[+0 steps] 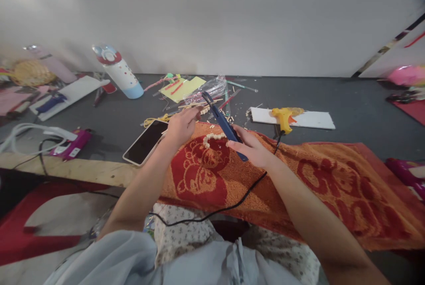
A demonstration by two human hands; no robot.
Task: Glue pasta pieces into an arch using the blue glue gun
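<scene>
- A dark blue, slim, rectangular phone-like object [221,121] is just right of the frame's centre, raised above the towel; its long axis slants from upper left to lower right, with one narrow edge towards the camera.
- The right hand [250,148] grips its lower part, thumb on the near side.
- The left hand [182,123] is near its upper end, fingers bent; whether they pinch anything I cannot tell.
- Below the object, a curved row of small cream bead-like pieces [208,138] lies on an orange-and-red patterned towel [245,183].
- Left of centre, a flat black-screened phone with a pale rim [146,143] lies partly behind the left forearm.
- Right of centre, a yellow glue gun [283,119] rests on a white rectangular strip [318,120].
- In the upper left, a white dotted bottle with a light blue base [124,77] stands before the grey wall [226,19].
</scene>
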